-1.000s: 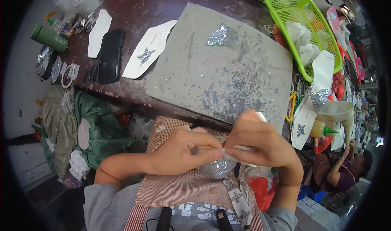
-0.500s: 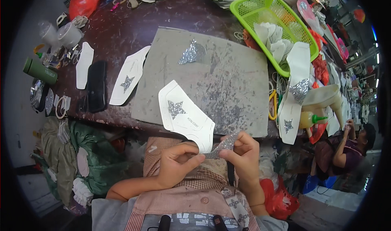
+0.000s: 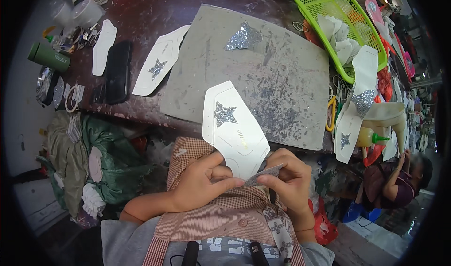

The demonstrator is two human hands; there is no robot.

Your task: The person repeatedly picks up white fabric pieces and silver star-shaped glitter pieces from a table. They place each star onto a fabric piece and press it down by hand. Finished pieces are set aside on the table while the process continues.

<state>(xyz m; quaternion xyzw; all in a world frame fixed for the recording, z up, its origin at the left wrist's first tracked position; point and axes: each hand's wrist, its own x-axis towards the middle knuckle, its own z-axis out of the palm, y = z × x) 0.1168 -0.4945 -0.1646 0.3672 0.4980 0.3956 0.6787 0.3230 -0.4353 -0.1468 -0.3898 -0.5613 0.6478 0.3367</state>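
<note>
My left hand (image 3: 202, 179) is closed in a pinch on the narrow near end of a white shoe upper piece (image 3: 242, 137), which carries a silver glitter star. Between finger and thumb, my right hand (image 3: 292, 177) grips a small silver glitter piece (image 3: 268, 173). One end of that piece meets the near tip of the white upper, beside my left thumb; whether the two are joined there I cannot tell. The upper's wide end points away from me, over the near edge of a stained grey board (image 3: 197, 87). Another silver glitter piece (image 3: 243, 37) lies on this board.
Left of the board lie a white piece with a star (image 3: 159, 61), a black phone (image 3: 118, 71) and a green bottle (image 3: 48, 57). On the right are a green basket (image 3: 345, 73), yellow-handled scissors (image 3: 331, 113) and a yellow glue bottle (image 3: 369, 137). Another person (image 3: 399, 179) sits far right.
The view has shifted, so the table's things appear higher. The white upper has turned slightly more upright. The glitter piece in my right hand is tilted differently, showing a duller grey face.
</note>
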